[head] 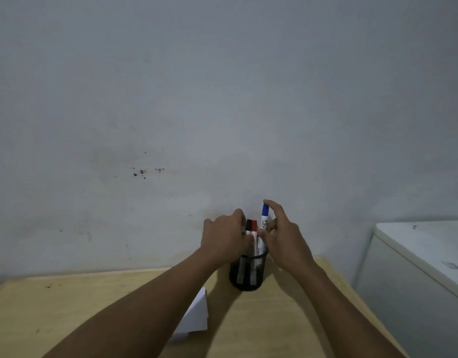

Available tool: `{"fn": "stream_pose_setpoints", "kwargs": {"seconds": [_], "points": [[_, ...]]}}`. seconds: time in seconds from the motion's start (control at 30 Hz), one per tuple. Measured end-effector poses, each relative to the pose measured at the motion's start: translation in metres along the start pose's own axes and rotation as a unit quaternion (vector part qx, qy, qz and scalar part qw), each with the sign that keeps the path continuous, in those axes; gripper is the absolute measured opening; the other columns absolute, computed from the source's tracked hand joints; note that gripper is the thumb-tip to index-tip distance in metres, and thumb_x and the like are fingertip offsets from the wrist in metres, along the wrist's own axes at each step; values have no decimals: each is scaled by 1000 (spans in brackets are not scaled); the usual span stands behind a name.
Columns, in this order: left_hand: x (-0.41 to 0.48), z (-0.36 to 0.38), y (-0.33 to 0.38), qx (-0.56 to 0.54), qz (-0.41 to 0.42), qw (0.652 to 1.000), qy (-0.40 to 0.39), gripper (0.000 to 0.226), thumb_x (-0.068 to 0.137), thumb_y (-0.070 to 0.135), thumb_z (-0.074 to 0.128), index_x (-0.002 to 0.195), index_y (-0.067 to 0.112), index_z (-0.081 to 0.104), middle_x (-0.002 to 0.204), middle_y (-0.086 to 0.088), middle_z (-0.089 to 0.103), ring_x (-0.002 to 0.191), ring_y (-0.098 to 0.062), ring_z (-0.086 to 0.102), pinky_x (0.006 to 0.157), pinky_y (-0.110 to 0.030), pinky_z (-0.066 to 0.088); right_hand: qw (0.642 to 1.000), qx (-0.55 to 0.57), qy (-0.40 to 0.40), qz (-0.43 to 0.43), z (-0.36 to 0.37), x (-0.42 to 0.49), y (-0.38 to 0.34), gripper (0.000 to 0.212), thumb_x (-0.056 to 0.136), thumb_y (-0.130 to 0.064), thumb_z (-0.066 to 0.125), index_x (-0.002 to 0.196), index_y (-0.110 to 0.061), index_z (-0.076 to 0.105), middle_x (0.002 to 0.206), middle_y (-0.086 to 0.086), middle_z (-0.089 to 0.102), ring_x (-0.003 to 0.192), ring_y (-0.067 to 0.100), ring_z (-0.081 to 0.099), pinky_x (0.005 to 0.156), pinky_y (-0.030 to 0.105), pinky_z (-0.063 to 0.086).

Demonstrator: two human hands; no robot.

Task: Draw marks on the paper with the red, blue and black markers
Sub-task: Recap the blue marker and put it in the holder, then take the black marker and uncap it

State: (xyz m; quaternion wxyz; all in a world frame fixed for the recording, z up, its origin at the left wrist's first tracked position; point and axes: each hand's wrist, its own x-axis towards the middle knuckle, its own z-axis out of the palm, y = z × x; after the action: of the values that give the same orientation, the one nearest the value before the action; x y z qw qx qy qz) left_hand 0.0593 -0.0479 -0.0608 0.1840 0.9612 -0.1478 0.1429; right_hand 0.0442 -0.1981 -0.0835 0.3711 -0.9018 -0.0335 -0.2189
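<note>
Holding: the right hand (284, 241) pinches the blue marker (264, 217) near its cap and holds it up above the cup.
Left hand (224, 239): its fingers are curled at the tops of the black marker (248, 224) and red marker (253, 225); I cannot tell if it grips them.
Cup: the black mesh cup (248, 270) stands on the far right part of the table (67, 306), by the wall (222, 99).
Paper: the white paper (197, 316) lies on the table, near and left of the cup, partly under the left arm.
Far right: a white cabinet (416, 267) stands beside the table.
</note>
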Motion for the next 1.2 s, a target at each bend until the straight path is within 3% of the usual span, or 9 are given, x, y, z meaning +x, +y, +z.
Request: {"fn": "stream_pose_setpoints", "kwargs": {"seconds": [0.2, 0.37, 0.53, 0.67, 0.83, 0.9, 0.97, 1.07, 1.2], "points": [[6, 10, -2, -46, -19, 998, 29, 23, 90, 30, 67, 95, 26, 44, 99, 2, 70, 77, -14, 49, 90, -40, 40, 999, 19, -33, -12, 11, 4, 14, 67, 94, -20, 66, 146, -45, 31, 89, -2, 63, 82, 15, 63, 72, 40, 58], [5, 13, -4, -116, -43, 992, 31, 30, 83, 24, 72, 96, 27, 45, 92, 6, 67, 80, -14, 56, 90, -42, 43, 998, -28, -47, -20, 18, 4, 24, 52, 95, -16, 61, 143, -32, 46, 122, -3, 56, 118, 19, 52, 92, 39, 52], [-3, -4, -5, -171, -65, 982, 35, 43, 85, 28, 70, 125, 28, 52, 107, 3, 71, 100, -19, 64, 96, -43, 39, 999, -34, -36, -9, 13, -1, 17, 49, 100, -23, 56, 147, -30, 44, 129, 2, 56, 120, 19, 51, 96, 39, 50], [-11, -34, -12, -213, -84, 969, 89, 27, 87, 34, 67, 113, 30, 64, 104, 6, 73, 94, -14, 65, 96, -45, 47, 1000, -9, 11, -15, -1, -7, -6, 49, 99, -33, 56, 146, -37, 43, 115, -7, 54, 111, 15, 53, 94, 42, 52], [-31, -96, -21, -359, -110, 917, 137, 15, 83, 35, 72, 96, 27, 71, 86, 6, 74, 85, -14, 69, 79, -39, 57, 989, 142, -39, 1, -29, -21, -65, 40, 92, -41, 67, 130, -29, 60, 107, -3, 68, 94, 14, 65, 76, 22, 50], [-46, -123, -22, -446, -130, 873, 147, 15, 83, 30, 75, 93, 19, 73, 86, 0, 75, 86, -19, 69, 76, -36, 54, 980, 188, -73, 1, -39, -32, -90, 38, 89, -37, 73, 124, -25, 64, 102, 0, 72, 89, 13, 69, 73, 22, 53], [-64, -148, -23, -497, -139, 844, 150, 18, 84, 30, 75, 92, 14, 74, 87, -3, 76, 83, -20, 66, 70, -30, 50, 967, 249, -52, 5, -47, -43, -115, 30, 87, -26, 77, 115, -16, 71, 95, 4, 74, 76, 10, 69, 68, 24, 55], [-96, -174, -25, -509, -144, 837, 139, 30, 89, 38, 69, 98, 10, 70, 91, -6, 73, 75, -18, 58, 62, -25, 42, 920, 390, 2, 31, -59, -60, -151, 16, 88, -18, 76, 101, -9, 75, 88, 10, 76, 72, 16, 69, 66, 31, 56], [-132, -192, -27, -486, -120, 855, 132, 39, 92, 47, 61, 92, 8, 66, 92, -8, 66, 76, -20, 55, 66, -26, 44, 851, 521, -31, 59, -60, -83, -195, 16, 87, -22, 76, 97, -8, 75, 75, 3, 67, 65, 13, 62, 62, 29, 49]]}}
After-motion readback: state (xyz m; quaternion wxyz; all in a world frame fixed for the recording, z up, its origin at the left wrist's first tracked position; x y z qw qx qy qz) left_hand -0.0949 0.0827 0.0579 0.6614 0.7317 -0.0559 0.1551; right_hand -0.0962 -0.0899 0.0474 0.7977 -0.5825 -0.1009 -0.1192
